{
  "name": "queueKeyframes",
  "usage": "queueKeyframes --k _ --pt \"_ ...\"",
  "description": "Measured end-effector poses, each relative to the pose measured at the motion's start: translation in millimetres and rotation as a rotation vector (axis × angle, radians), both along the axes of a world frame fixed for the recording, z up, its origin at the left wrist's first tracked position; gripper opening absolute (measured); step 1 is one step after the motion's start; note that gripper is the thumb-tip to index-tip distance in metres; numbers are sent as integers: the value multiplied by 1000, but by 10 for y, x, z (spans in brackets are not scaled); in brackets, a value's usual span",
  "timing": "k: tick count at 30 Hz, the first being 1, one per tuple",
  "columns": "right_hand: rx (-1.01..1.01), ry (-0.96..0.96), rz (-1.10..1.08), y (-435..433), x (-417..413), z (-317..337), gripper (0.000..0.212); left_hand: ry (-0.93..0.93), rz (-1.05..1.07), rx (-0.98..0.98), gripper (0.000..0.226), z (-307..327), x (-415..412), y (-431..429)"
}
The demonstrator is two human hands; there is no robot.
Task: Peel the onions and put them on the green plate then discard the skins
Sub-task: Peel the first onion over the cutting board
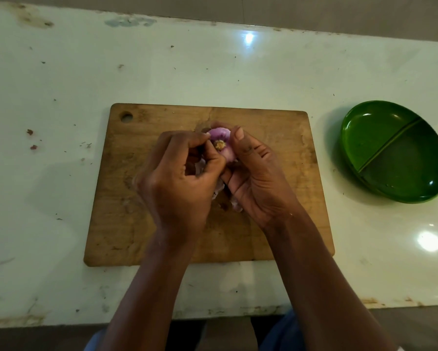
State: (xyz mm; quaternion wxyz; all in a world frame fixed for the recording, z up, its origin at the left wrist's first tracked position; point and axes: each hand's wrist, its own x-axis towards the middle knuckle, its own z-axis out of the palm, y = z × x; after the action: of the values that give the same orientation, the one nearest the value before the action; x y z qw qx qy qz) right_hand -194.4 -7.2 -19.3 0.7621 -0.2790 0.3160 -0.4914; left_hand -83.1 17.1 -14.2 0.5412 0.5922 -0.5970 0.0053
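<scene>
Over the middle of the wooden cutting board (276,153), both hands hold a purple onion (221,145). The right hand (256,178) cups it, thumb along its side; the left hand (179,178) pinches at its root end. Loose skins (219,188) hang beneath. Well apart on the counter (60,97), to the right, sits the green plate (395,150).

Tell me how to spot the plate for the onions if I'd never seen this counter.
Start at the pale worktop and find the wooden chopping board in its middle. To the board's right, apart from it, sits the green plate. It is the only glossy dark-green thing there, with a ridge splitting it into two compartments.
</scene>
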Motion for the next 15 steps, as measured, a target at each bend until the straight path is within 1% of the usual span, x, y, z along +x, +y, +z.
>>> queueKeyframes --k 4,8,12,15 --pt "46 -77 -20 -11 -1 -8 37 82 10 15 8 7 -32 6" --pt "70 -124 -31 -7 -12 -9 27 153 35 31 7 25 -50 4" --pt "63 -139 -29 -2 -4 12 29 232 58 64 10 29 -77 12" --pt "67 -135 -25 6 -7 10 25 310 70 77 11 49 -86 7"
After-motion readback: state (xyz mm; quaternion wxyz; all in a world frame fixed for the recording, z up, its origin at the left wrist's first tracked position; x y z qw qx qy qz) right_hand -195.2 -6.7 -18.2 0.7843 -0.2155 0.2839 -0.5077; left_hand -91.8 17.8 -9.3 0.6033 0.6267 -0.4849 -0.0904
